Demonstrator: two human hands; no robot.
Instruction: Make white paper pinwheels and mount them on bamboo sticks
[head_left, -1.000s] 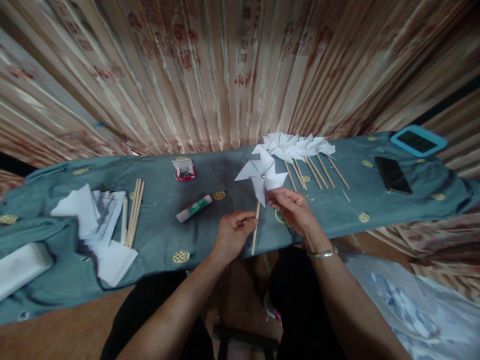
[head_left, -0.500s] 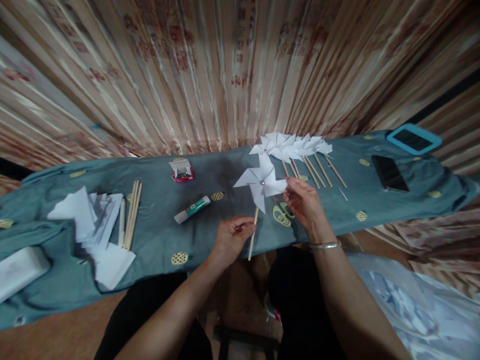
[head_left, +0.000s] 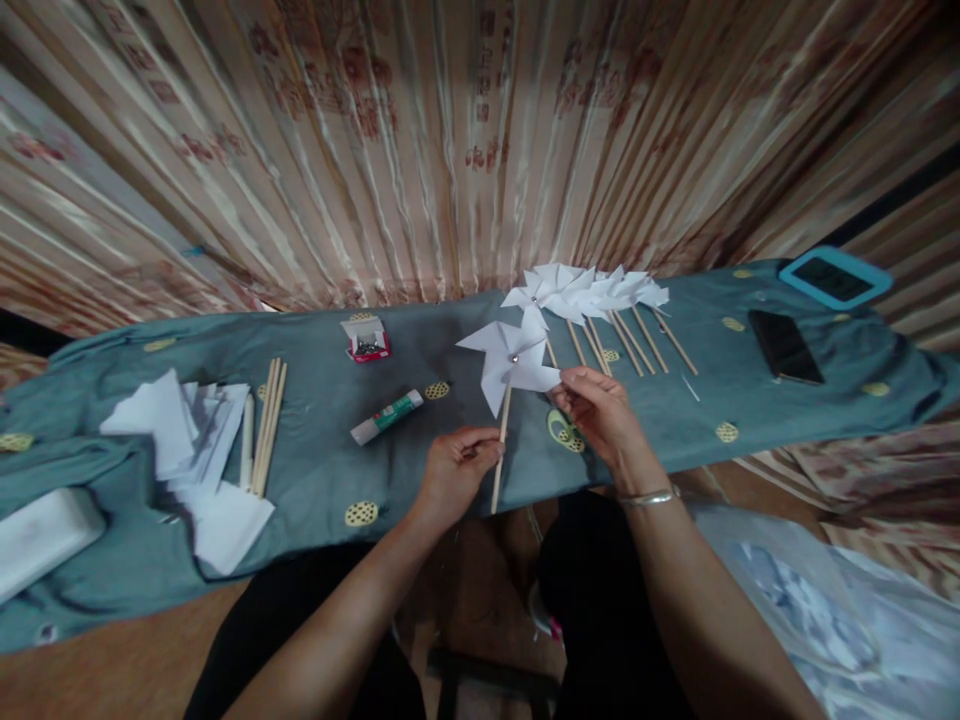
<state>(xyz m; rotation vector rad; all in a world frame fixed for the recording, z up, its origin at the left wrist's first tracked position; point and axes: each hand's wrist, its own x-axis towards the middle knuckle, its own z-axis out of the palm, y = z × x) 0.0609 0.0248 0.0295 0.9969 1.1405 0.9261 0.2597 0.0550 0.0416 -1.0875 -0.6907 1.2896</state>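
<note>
Over teal cloth (head_left: 315, 470), hands pinch a folded-paper pinwheel (head_left: 510, 362).

Illumination is low and warm overall, and the source is not in view. The curtain (head_left: 420, 150) carries a soft sheen along its folds, with no hard glare. The brightest areas are the white pinwheel (head_left: 510, 362) and the paper pile (head_left: 187, 440), both close to clipping and showing little surface detail. The cloth (head_left: 322, 470) is evenly lit apart from a dark patch near its middle; below its front edge the frame falls into deep shadow. Wide-angle distortion is marked: the cloth's edge bows and the curtain folds fan outward toward the corners. The centre is acceptably sharp; the white block (head_left: 41, 535) and the plastic sheet (head_left: 825, 620) are soft and smeared.
</note>
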